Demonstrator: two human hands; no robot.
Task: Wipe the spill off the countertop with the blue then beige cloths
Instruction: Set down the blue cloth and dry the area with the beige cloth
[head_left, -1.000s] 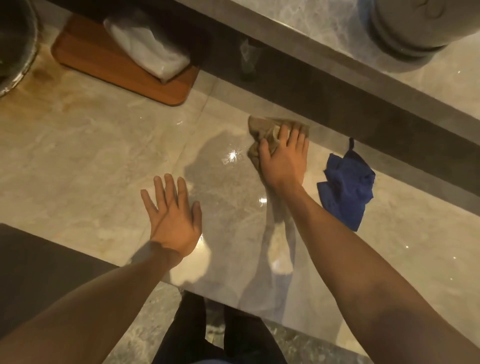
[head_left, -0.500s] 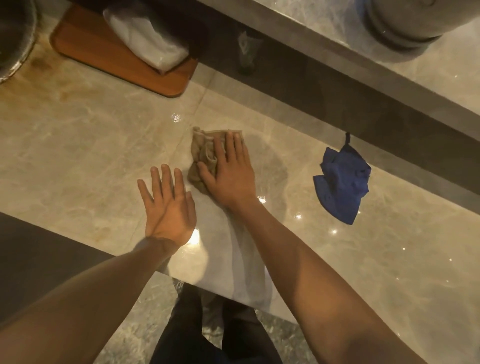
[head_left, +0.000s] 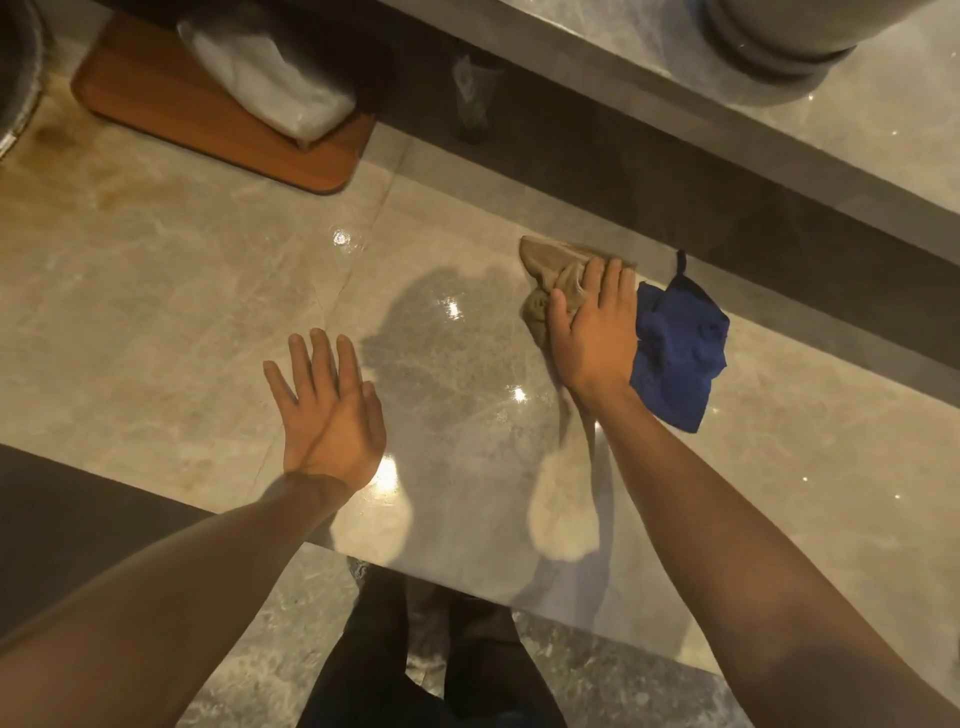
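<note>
While the right hand (head_left: 595, 332) is pressing flat, fingers spread, on the crumpled beige cloth (head_left: 550, 280) near the back of the marble countertop (head_left: 156, 291), the left hand (head_left: 327, 410) is lying empty and splayed near the front edge. Just beside the right hand, the blue cloth (head_left: 675, 348) is lying bunched.

Bare forearms (head_left: 753, 561), no sleeves; dark trousers (head_left: 363, 670).
</note>
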